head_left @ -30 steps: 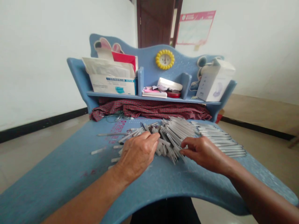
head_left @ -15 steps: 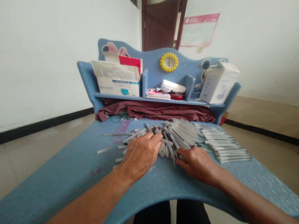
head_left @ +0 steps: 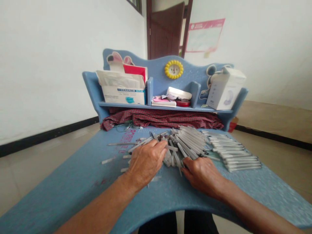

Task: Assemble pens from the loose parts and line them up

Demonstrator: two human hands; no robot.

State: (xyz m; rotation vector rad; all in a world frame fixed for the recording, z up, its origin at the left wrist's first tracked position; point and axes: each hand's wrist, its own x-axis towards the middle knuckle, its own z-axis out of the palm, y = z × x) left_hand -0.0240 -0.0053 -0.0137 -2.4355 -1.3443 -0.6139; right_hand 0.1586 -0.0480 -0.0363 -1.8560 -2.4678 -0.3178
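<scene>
My left hand (head_left: 147, 159) is closed over the middle of the blue desk (head_left: 80, 182), its thumb and fingers pinched around a translucent white pen cap (head_left: 172, 148) that sticks out to the right. Beneath and beside it lies a jumble of loose pen parts (head_left: 170, 159). My right hand (head_left: 203, 172) has its fingers curled in at the near right edge of this heap; what they grip is hidden. Just beyond it, clear pen barrels (head_left: 191, 141) lie fanned out. Further right, several pens (head_left: 234, 152) rest side by side in a row.
Loose caps (head_left: 107, 160) and a thin rod (head_left: 122, 144) lie left of the heap. Along the back, a checked cloth (head_left: 161, 118) is bunched under the shelf (head_left: 136, 105). On the shelf stand a mask box (head_left: 124, 94), a white carton (head_left: 225, 89) and a red tin (head_left: 182, 103).
The view has tilted slightly, so the desk and shelf sit a little lower in the picture. Both hands keep nearly the same places at the heap.
</scene>
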